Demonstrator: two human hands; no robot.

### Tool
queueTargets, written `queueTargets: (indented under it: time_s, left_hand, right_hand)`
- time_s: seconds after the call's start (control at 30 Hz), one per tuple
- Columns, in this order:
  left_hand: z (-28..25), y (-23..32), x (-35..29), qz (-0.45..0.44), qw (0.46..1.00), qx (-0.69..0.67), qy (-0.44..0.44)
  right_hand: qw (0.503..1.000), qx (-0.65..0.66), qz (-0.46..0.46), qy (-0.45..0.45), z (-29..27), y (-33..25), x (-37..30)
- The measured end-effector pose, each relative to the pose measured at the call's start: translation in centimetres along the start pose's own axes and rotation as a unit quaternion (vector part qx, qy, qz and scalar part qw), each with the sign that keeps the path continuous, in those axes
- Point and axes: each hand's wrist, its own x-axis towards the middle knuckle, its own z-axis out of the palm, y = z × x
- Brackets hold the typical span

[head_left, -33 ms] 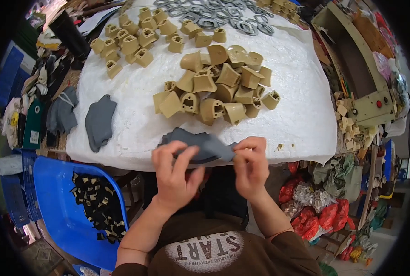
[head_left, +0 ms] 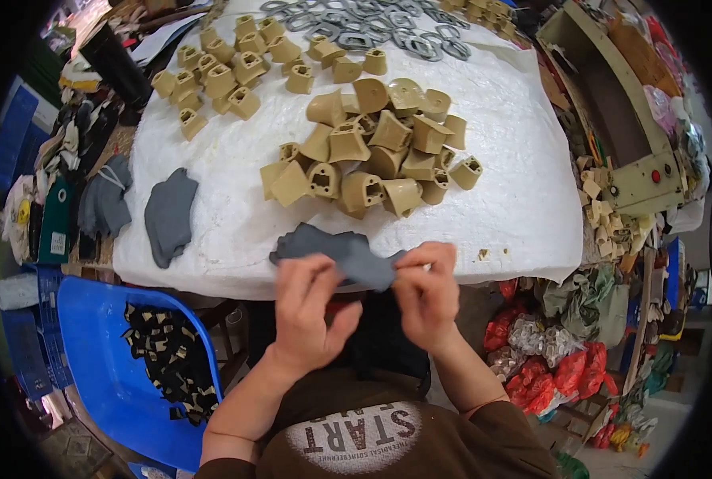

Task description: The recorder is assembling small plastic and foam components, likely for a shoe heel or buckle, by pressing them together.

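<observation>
My right hand [head_left: 426, 297] pinches the right end of a thin dark grey piece [head_left: 372, 267], perhaps leather or cloth, at the table's near edge. Its fingers are closed, and the tips hide the pinched end. More grey pieces [head_left: 312, 237] lie in a small pile under it. My left hand [head_left: 314, 313] is at the pile's near edge, fingers bent, thumb held apart; nothing shows between them. Just beyond is a heap of tan shoe heels [head_left: 392, 132]. Another stack of grey pieces [head_left: 170, 215] lies to the left.
More tan heels [head_left: 220, 77] stand far left, and grey rings [head_left: 364, 24] lie at the back of the white-covered table [head_left: 508, 160]. A blue tub [head_left: 104, 351] with small black-and-tan pieces [head_left: 168, 355] is lower left. Red bags [head_left: 532, 387] are lower right, near a beige metal frame [head_left: 651, 184].
The lifted grey piece, blurred before, now shows plainly between my hands. My left fingers have drawn closer together at its near edge. My right hand keeps its pinch.
</observation>
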Motion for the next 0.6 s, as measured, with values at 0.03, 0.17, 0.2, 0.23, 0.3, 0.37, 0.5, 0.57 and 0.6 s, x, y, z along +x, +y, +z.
queueTargets:
  time_s: [0.03, 0.17, 0.2, 0.23, 0.3, 0.37, 0.5, 0.57, 0.6]
  left_hand:
    - [-0.1, 0.5, -0.2, -0.006, 0.992, -0.107, -0.069]
    - [1.7, 2.1, -1.0, -0.246, 0.897, -0.364, -0.053]
    - [1.8, 1.6, -1.3, -0.278, 0.848, -0.449, -0.050]
    - [1.9, 1.3, -1.2, -0.274, 0.847, -0.452, -0.057]
    - [1.4, 0.9, -1.1, -0.300, 0.813, -0.497, -0.036]
    - [1.5, 1.1, -0.8, -0.308, 0.796, -0.519, -0.038]
    - [1.4, 1.0, -0.7, -0.326, 0.765, -0.556, -0.029]
    - [1.4, 0.9, -1.0, -0.323, 0.765, -0.556, -0.030]
    - [1.4, 1.0, -1.1, -0.322, 0.762, -0.561, -0.026]
  right_hand:
    - [0.992, -0.064, -0.095, -0.054, 0.0, -0.3, 0.1]
    - [0.984, -0.059, -0.120, -0.118, -0.4, -0.4, -0.1]
    - [0.988, -0.068, -0.111, -0.081, -1.3, 0.7, 0.5]
    - [0.991, -0.080, -0.100, -0.043, -2.4, 2.1, 1.1]
    - [0.979, -0.178, 0.048, 0.087, -4.3, 6.1, 2.8]
    - [0.951, -0.280, 0.096, 0.090, -6.8, 9.5, 4.9]
    - [0.925, -0.372, 0.075, -0.025, -6.6, 12.2, 5.5]
    - [0.946, -0.274, 0.173, -0.008, -6.0, 10.9, 6.2]
    - [0.945, -0.272, 0.171, 0.052, -6.0, 11.8, 5.9]
